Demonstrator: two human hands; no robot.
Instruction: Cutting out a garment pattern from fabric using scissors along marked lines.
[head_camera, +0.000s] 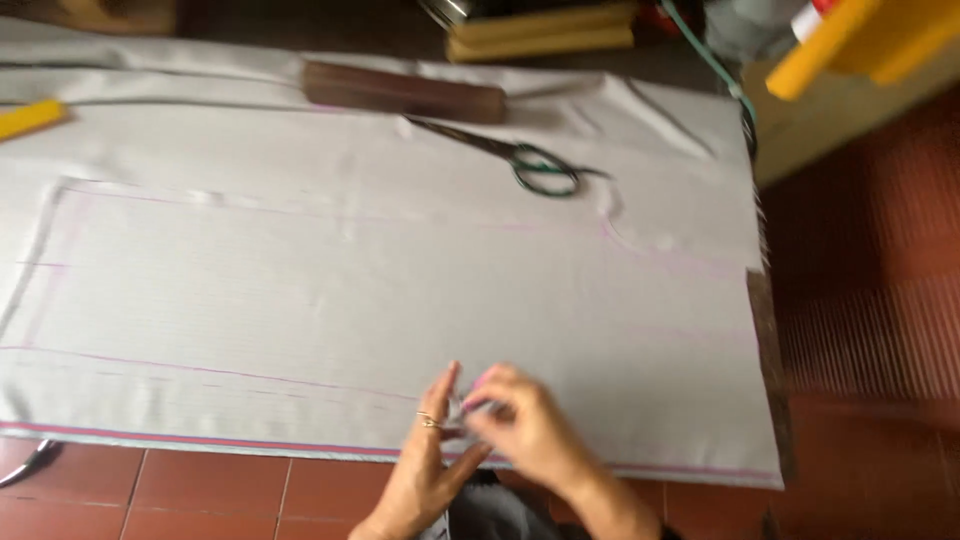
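The person's left hand (425, 455) and right hand (520, 425) meet over the near edge of a large pale grey sheet of cloth (380, 290), spread flat across a low board on a red-tiled floor (870, 300). The right hand's fingers are pressed together around a small pinkish piece (476, 383), probably marking chalk, though motion blur makes that uncertain. The left hand, with a ring on one finger, is half open, its fingers straight and touching the right hand's fingertips; whether it grips anything cannot be told.

The cloth lies smooth, which suits drawing on it: thin pink lines (200, 370) run along its length and turn a corner at the far right. A coloured selvedge stripe runs just inside the near edge.

Long steel scissors with dark green handles (520, 160) rest on the far part of the cloth, blades closed, well apart from the hands. Just behind them a dark brown wooden block (405, 92) sits on the cloth's far edge, likely as a weight. A yellow bar-shaped object (30, 118) lies at the far left, and stacked yellow boards (545, 30) stand beyond the cloth.
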